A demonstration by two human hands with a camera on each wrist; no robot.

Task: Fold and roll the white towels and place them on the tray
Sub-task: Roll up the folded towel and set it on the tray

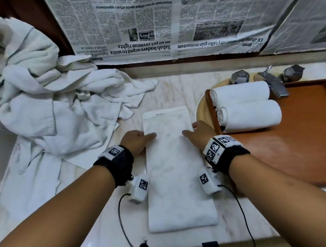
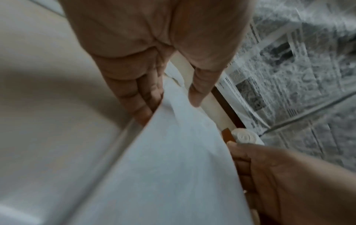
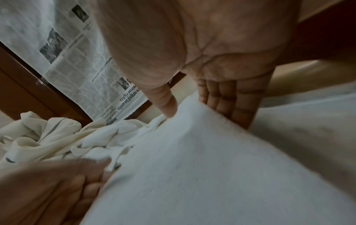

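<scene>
Item: long white terry towel folded into a narrow strip (image 1: 177, 167), lying flat on the pale marble counter (image 1: 109, 236), its length running away from me. My left hand (image 1: 136, 143) pinches the strip's left edge, thumb on top, fingers (image 2: 142, 106) tucked beneath. My right hand (image 1: 199, 135) pinches the opposite edge the same way, thumb (image 3: 167, 103) pressed on the cloth. Just right of the strip: brown rectangular wooden tray (image 1: 298, 151) holding two rolled white towels (image 1: 249, 106), side by side at its far left corner. Left of the strip: heap of crumpled white towels (image 1: 44, 106). Beyond it: newspaper sheets (image 1: 159, 21) covering the wall.
</scene>
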